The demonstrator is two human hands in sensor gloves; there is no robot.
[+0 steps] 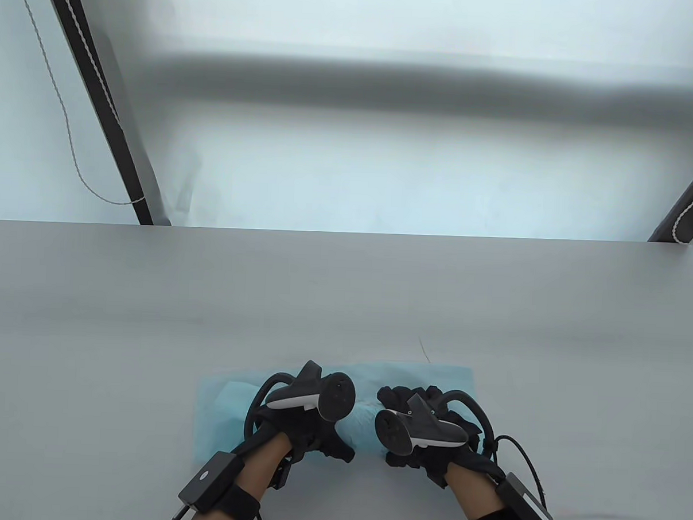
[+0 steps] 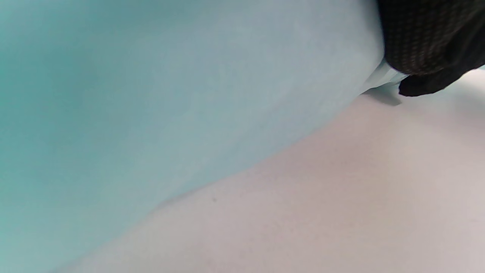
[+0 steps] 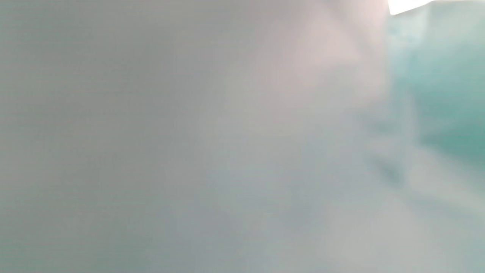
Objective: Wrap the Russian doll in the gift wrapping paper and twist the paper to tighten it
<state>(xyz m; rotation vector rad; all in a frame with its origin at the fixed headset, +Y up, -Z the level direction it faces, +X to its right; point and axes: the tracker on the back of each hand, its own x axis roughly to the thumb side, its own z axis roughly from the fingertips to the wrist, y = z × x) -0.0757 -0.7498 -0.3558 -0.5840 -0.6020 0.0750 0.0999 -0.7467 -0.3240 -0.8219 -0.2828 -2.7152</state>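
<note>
A light blue sheet of wrapping paper (image 1: 225, 415) lies at the table's near edge. Its middle is rolled into a bundle (image 1: 363, 424) between my hands. The doll itself is not visible; the paper hides whatever is inside. My left hand (image 1: 321, 437) grips the bundle's left part, fingers curled round it. My right hand (image 1: 391, 427) grips the right part, fingers over the top and thumb below. In the left wrist view the blue paper (image 2: 170, 113) fills the left side, with a gloved fingertip (image 2: 428, 38) pressed on it. The right wrist view is blurred, with paper (image 3: 447, 94) at its right.
The grey table (image 1: 345, 294) stretches wide beyond the paper. Dark frame posts stand behind it at the left (image 1: 106, 106) and at the right (image 1: 690, 206). A thin dark thread (image 1: 424, 349) lies just beyond the paper's far edge.
</note>
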